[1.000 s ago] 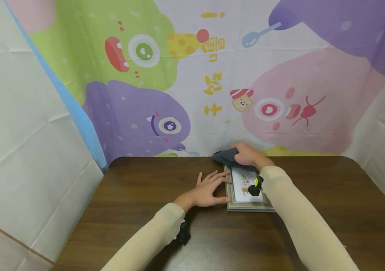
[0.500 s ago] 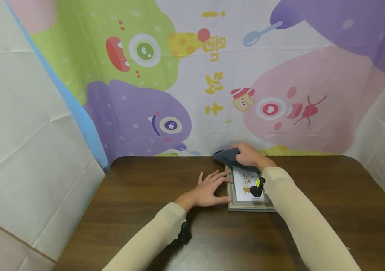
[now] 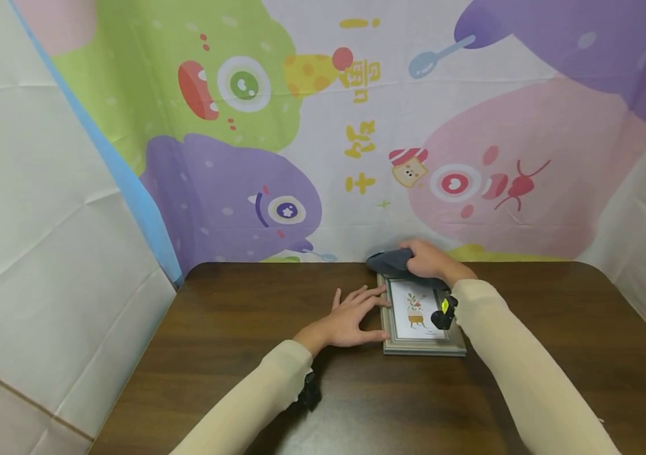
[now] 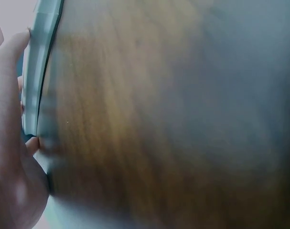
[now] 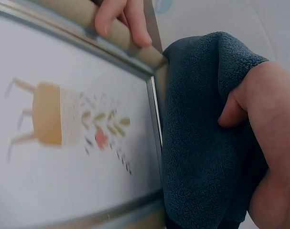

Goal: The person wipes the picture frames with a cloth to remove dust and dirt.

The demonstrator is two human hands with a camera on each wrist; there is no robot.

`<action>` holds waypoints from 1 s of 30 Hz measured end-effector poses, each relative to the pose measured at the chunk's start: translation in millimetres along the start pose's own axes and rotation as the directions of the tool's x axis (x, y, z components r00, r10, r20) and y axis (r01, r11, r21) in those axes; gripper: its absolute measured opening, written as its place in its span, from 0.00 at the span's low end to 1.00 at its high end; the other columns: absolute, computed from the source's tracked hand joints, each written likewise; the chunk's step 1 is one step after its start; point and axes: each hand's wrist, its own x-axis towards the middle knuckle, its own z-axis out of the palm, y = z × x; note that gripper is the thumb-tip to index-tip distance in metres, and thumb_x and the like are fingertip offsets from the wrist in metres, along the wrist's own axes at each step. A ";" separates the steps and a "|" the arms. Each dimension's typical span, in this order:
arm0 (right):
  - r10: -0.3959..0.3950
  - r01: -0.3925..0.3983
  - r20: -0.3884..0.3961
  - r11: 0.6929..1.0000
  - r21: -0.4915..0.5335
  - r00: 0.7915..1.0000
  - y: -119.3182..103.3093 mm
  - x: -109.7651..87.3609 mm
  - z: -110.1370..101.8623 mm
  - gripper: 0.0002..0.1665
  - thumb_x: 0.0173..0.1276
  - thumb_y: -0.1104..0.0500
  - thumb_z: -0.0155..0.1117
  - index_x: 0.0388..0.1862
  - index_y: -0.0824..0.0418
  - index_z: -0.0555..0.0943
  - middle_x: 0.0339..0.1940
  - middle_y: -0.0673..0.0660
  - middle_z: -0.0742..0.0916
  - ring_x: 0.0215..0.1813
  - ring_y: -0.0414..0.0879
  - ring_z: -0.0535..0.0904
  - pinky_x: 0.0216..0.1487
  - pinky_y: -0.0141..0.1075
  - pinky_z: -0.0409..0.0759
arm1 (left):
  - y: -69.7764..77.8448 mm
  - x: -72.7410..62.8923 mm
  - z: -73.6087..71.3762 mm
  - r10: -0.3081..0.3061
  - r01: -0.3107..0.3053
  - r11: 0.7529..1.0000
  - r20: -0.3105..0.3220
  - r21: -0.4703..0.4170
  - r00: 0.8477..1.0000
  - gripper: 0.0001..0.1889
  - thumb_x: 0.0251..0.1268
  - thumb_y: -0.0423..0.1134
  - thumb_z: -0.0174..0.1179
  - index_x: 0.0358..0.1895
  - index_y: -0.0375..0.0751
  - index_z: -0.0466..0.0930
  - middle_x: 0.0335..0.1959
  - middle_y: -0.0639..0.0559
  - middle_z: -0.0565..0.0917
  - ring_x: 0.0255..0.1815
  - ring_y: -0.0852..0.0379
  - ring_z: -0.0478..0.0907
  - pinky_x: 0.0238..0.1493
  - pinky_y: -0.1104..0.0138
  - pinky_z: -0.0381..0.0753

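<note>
A picture frame [image 3: 424, 347] with a pale silvery-gold border lies on the brown table, its print showing a potted plant on a small stand. My left hand [image 3: 348, 321] rests with spread, straight fingers on the frame's left border; in the right wrist view two of its fingertips [image 5: 140, 36] touch that border. Along the far border lies a dark blue-grey cloth [image 3: 393, 264], bunched up. My right hand [image 3: 430, 260] grips this cloth, the thumb pressed into its fuzzy folds in the right wrist view. The cloth hides the frame's far edge.
The wooden table [image 3: 232, 316] reaches back to a cartoon-printed curtain [image 3: 357, 227], close behind the cloth. Pale wall panels [image 3: 27, 221] stand at both sides. Each wrist carries a small black camera [image 3: 309, 392].
My right hand has slid a little to the right along the frame's far border with the cloth, uncovering more of the print. The left hand keeps its place.
</note>
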 end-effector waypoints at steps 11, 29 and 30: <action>0.074 -0.074 0.012 0.997 0.003 0.997 18.3 -17.7 -16.2 0.37 0.69 0.69 0.51 0.77 0.78 0.76 0.76 0.79 0.82 0.80 0.77 0.76 0.85 0.70 0.70 | -1.1 -0.3 0.4 0.000 0.000 1.000 -0.001 -0.003 1.000 0.34 0.80 0.68 0.62 0.83 0.66 0.70 0.97 0.64 0.51 0.99 0.42 0.44 0.89 0.21 0.33; 0.140 -0.140 0.022 0.990 -0.006 0.990 33.2 -28.9 -23.3 0.38 0.69 0.68 0.52 0.79 0.76 0.75 0.77 0.78 0.82 0.77 0.74 0.77 0.86 0.71 0.68 | 2.4 -2.1 -0.7 0.011 -0.012 1.000 -0.013 -0.008 1.000 0.35 0.80 0.67 0.63 0.84 0.63 0.70 0.97 0.62 0.51 0.99 0.40 0.46 0.89 0.21 0.32; 0.142 -0.142 0.021 0.990 -0.006 0.990 33.2 -28.5 -22.6 0.38 0.69 0.68 0.52 0.78 0.76 0.75 0.77 0.78 0.82 0.76 0.74 0.78 0.86 0.71 0.69 | 2.0 -1.9 -0.2 0.010 -0.010 1.000 -0.013 -0.008 1.000 0.35 0.80 0.67 0.62 0.84 0.64 0.70 0.97 0.62 0.51 0.99 0.41 0.46 0.89 0.21 0.32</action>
